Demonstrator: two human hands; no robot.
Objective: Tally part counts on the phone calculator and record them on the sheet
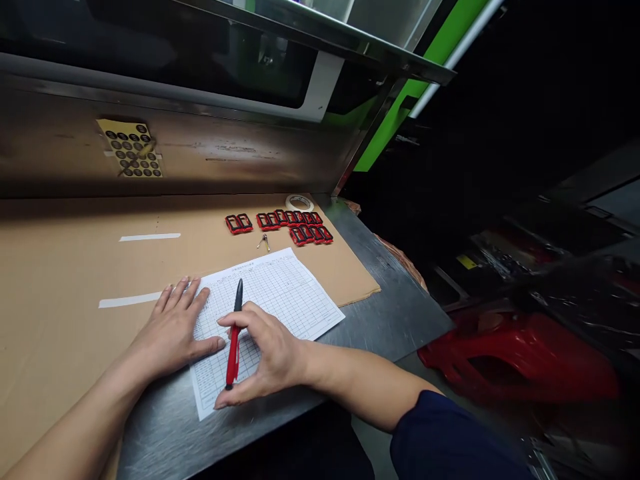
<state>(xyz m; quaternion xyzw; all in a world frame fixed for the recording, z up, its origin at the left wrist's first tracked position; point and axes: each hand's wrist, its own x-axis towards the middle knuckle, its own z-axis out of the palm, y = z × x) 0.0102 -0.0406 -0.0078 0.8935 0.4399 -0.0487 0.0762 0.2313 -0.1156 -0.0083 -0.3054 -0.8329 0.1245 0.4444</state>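
Note:
My right hand [273, 353] holds a red and black pen [234, 347] between thumb and fingers, its dark end pointing away from me. The thumb is at the near end of the pen. Under it lies a white paper sheet [305, 300] printed with a grid, partly covered by both hands. My left hand [175, 327] lies flat with fingers spread, pressing on the left edge of the sheet. Beyond the paper stand several small red and black frame-shaped parts [300, 219], with a pair of them [239, 223] set apart on the left.
Cardboard [65, 267] covers much of the metal table [400, 313]. A tape roll [299, 203] and small pliers-like tool [264, 242] lie near the parts. A sticker sheet [133, 150] hangs on the metal back panel. Right of the table is a large red object [540, 360].

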